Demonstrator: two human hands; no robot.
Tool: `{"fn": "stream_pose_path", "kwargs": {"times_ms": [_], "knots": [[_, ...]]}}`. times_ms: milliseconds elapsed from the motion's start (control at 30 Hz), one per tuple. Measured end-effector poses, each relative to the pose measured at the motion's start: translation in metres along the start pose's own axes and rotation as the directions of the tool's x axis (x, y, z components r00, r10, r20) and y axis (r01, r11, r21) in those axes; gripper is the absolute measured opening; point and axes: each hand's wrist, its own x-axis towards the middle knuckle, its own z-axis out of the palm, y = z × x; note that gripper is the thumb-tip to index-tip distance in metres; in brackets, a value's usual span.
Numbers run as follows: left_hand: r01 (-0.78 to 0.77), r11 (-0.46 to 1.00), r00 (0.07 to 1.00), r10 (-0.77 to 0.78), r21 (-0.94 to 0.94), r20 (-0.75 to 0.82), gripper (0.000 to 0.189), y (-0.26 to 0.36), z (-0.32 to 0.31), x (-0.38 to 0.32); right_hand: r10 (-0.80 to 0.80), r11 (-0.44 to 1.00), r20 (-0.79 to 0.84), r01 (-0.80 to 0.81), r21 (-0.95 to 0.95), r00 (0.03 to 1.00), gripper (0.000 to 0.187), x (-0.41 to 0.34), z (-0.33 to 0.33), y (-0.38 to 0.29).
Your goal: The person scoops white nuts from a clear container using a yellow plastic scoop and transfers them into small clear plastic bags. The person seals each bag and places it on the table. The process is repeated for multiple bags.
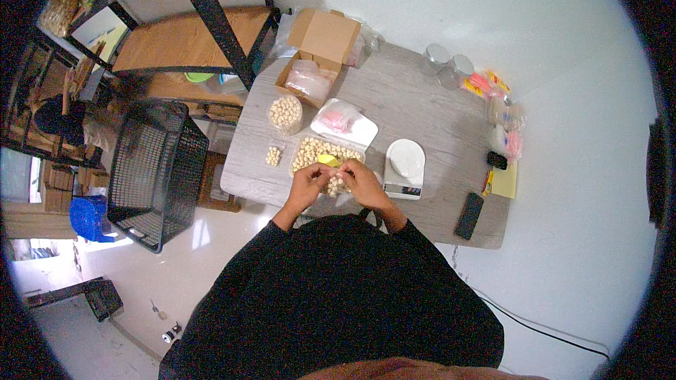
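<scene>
My left hand [310, 183] and my right hand [363, 183] meet at the fingertips over the near side of a clear plastic tub [364, 157] of pale round nuts or snack balls. Between them, both hands pinch the top of a small clear plastic bag [338, 186] with the same pale pieces in it. A yellow scoop [329, 160] lies on the pieces just beyond my fingers. A small filled bag [273, 156] rests left of the tub, below a round clear jar [285, 114] of the same pieces. Right of my hands stands a white kitchen scale [405, 169].
Behind the tub lie a white lid [364, 132] with pink-marked plastic bags [338, 117] and an open cardboard box [325, 31]. Two lidded jars [456, 71], a black phone [469, 216] and a yellow notepad [503, 181] are farther right. A black crate [158, 169] stands left of the table.
</scene>
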Motion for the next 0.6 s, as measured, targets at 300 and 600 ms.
{"fn": "stream_pose_path", "kwargs": {"times_ms": [300,600], "knots": [[-0.063,0.987,0.934,0.11,0.145,-0.34,0.022,-0.002,-0.089,0.016,0.11,0.987,-0.177,-0.088,0.132,0.978,0.019,0.001,-0.02,0.003],[0.008,0.962,0.887,0.118,0.272,-0.446,0.029,-0.075,-0.17,0.05,0.128,0.991,-0.203,-0.117,0.063,0.971,0.021,0.005,-0.029,0.016]]}}
